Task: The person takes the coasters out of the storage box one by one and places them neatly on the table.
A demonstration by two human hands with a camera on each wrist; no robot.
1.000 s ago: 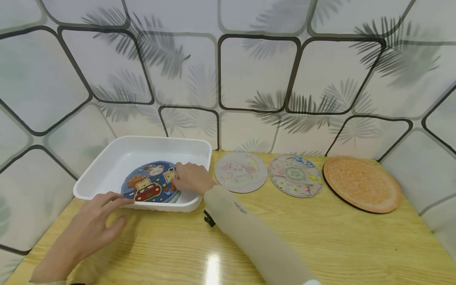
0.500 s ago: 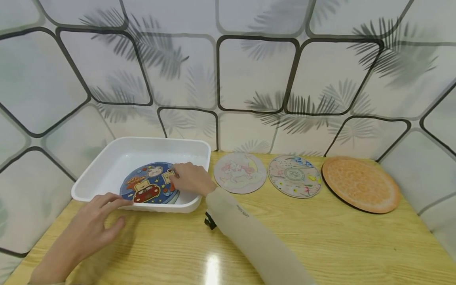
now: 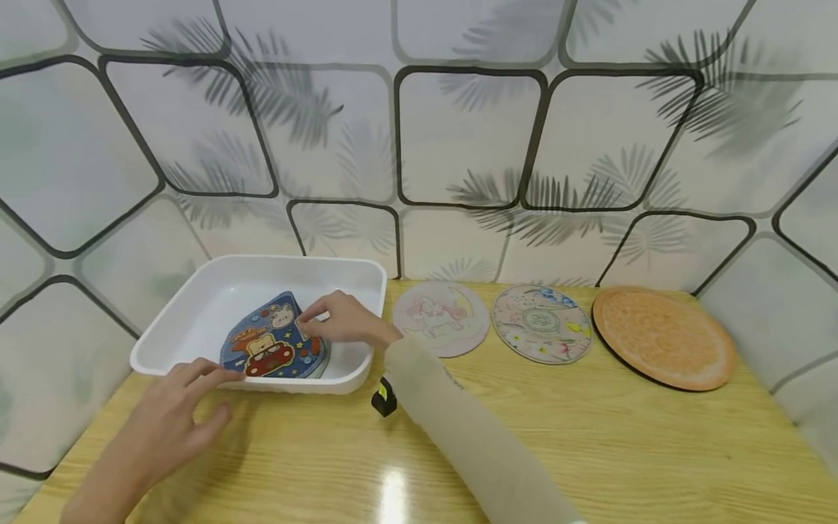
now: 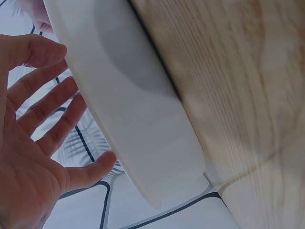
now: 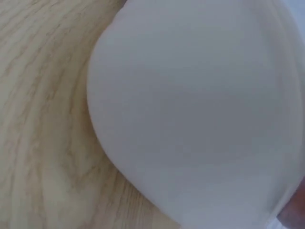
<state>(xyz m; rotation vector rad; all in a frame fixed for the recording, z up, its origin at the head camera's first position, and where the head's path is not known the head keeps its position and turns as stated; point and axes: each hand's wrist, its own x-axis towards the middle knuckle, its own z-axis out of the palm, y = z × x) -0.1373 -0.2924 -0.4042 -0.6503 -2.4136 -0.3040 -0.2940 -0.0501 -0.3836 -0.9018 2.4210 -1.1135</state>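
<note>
A blue round mat (image 3: pixel 265 353) with cartoon bears and a red car lies inside the white tray (image 3: pixel 314 260) at the left of the table. Its right side looks bent upward where my right hand (image 3: pixel 343 320) pinches the edge between thumb and fingers. Something greyish shows under the mat's lower right. My left hand (image 3: pixel 166 418) is at the tray's front rim with fingertips touching it and nothing gripped. The left wrist view shows those fingers (image 4: pixel 69 114) spread along the tray's outer wall (image 4: pixel 138 109). In the right wrist view the tray wall (image 5: pixel 190 109) hides most of the hand.
Right of the tray, a pale pink unicorn mat (image 3: pixel 440 320), a floral round mat (image 3: pixel 542 324) and an orange-slice mat (image 3: pixel 664 338) lie in a row. Behind stands a patterned wall (image 3: pixel 471 138). The wooden table (image 3: pixel 524 429) extends in front.
My right hand has shifted slightly left over the blue mat, and the mat's right edge has come up into a bend. My left hand stays at the tray's front rim.
</note>
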